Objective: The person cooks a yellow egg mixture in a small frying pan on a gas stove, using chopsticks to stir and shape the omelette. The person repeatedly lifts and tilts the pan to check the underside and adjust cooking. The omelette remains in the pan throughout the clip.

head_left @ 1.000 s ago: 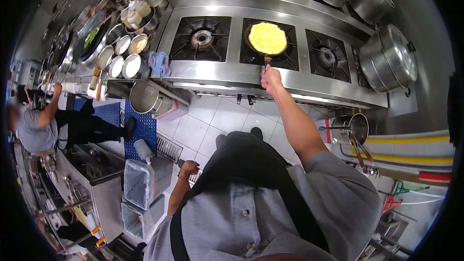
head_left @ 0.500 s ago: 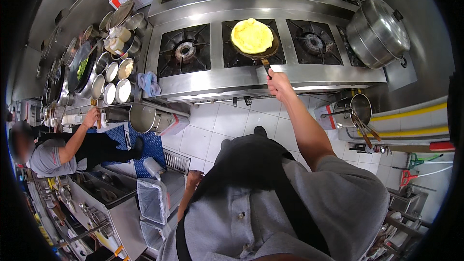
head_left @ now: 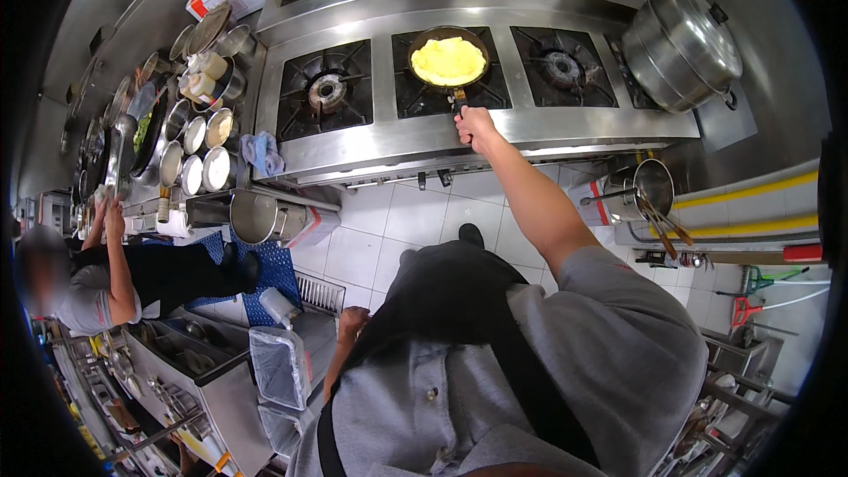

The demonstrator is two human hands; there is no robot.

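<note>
My right hand is closed round the dark handle of a frying pan over the middle front burner. A yellow omelette lies inside the pan, its surface uneven and its edge irregular, with dark pan showing round it. Down by my left hip is my left hand, next to the black apron; its fingers are too small and partly hidden to read, and I see nothing held in it.
Bare burners flank the pan. A tall lidded steamer pot stands at the right. White-filled containers and a blue cloth sit left of the stove. A co-worker works at the far left, beside a lined bin.
The omelette, which overlapped the pan's far rim, now lies within it. My right hand and the pan have shifted slightly left in view. The co-worker's hands have come together farther left.
</note>
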